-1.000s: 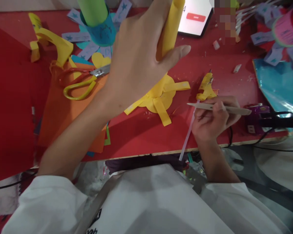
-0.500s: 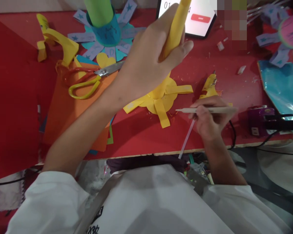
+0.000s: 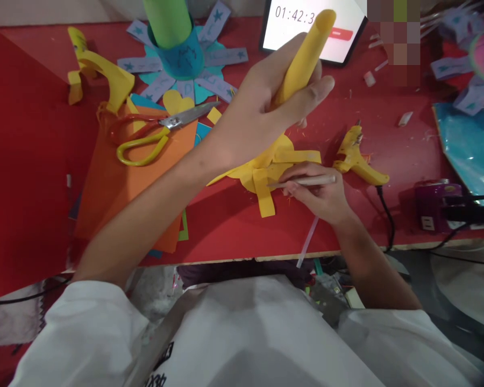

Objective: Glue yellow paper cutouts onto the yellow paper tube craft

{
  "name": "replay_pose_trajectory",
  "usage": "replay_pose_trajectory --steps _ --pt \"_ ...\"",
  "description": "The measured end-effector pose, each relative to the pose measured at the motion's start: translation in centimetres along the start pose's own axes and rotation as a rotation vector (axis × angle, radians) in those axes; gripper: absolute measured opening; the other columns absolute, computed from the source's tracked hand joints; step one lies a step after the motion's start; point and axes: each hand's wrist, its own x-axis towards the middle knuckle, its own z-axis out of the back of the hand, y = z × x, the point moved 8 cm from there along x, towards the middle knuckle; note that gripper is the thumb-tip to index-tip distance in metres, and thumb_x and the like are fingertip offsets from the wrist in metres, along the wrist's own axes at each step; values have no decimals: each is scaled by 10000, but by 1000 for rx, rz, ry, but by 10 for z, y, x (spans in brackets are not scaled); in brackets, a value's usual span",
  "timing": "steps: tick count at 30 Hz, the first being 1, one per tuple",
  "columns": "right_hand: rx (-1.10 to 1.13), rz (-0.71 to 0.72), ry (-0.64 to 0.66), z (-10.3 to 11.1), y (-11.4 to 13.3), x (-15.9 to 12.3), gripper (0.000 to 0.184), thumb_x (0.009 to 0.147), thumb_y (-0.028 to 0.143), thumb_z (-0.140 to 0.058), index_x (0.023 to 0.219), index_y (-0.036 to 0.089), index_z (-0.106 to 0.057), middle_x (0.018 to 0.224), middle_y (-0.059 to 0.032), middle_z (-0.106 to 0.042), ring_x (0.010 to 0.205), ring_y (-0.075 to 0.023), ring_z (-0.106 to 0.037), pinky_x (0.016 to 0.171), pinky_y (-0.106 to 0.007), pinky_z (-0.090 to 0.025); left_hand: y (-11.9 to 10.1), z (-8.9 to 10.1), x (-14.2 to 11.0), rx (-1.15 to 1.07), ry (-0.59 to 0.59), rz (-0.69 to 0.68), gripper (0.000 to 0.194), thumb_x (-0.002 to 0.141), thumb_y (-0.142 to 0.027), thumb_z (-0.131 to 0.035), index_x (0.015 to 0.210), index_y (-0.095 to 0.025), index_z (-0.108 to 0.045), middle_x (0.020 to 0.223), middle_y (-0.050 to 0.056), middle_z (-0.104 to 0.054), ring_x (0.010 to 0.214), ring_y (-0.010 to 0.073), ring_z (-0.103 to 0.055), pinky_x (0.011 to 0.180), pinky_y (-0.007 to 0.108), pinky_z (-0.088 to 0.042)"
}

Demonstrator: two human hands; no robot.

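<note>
My left hand (image 3: pixel 280 91) is wrapped round a rolled yellow paper tube (image 3: pixel 306 59), which rises tilted to the right. Below that hand, on the table, spreads a yellow paper flower base (image 3: pixel 284 144) with paper strips sticking out; my forearm and hand cover part of it. Between the fingers of my right hand (image 3: pixel 318 193) is a slim pale pen (image 3: pixel 317 180), its tip pointing left at the front strip (image 3: pixel 263 193) of the base. Whether the tip touches the paper I cannot tell. Just right of this hand lies a yellow glue gun (image 3: pixel 355 156).
Scissors (image 3: pixel 169 124) lie on orange paper (image 3: pixel 137 188) at left. A blue paper flower with a green tube (image 3: pixel 169 21) stands behind, near a tablet (image 3: pixel 286 32) showing a timer. A glue stick (image 3: pixel 307 242) overhangs the front edge. A purple box (image 3: pixel 438 207) sits at right.
My right hand has moved left, bringing the pen tip from beside the flower base to its front strip. The left hand still grips the yellow tube, now slightly lower and further right in view.
</note>
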Motion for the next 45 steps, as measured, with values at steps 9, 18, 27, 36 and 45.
replay_pose_trajectory --steps 9,18,27,36,45 --pt "-85 82 88 -6 0 -2 143 969 189 -722 1033 272 -819 984 -8 -860 859 -192 -813 782 -314 -653 5 -2 -3 -72 -74 -256 237 1117 -170 -514 884 -155 -474 814 -102 -399 739 -9 -573 772 178 -477" --pt "-120 119 71 -7 6 -2 137 980 204 -725 1034 282 -823 968 -4 -858 841 -186 -807 764 -314 -643 -2 -6 -5 23 -124 -179 267 1141 -151 -370 882 -213 -355 820 -100 -304 704 -27 -486 784 182 -407" --pt "-161 117 -10 -4 6 -2 86 988 252 -758 1009 299 -826 948 -13 -857 826 -204 -811 750 -344 -656 8 -6 -3 -102 -167 -193 273 1105 -49 -509 877 -172 -425 759 -118 -363 648 -14 -501 706 157 -402" --pt "-262 48 -142 6 -9 -6 82 944 260 -793 1007 310 -779 924 -15 -815 795 -212 -774 703 -351 -632 -1 -3 -5 102 -124 -133 219 1116 -170 -481 902 -121 -481 801 -112 -370 705 -4 -577 746 163 -461" --pt "-276 -14 -126 5 -15 -2 72 935 272 -781 1004 290 -769 938 -14 -822 796 -209 -776 710 -354 -622 -3 -38 -7 1308 271 -299 807 1014 -140 182 1074 42 -602 1028 -38 -582 958 -24 -728 803 80 -433"
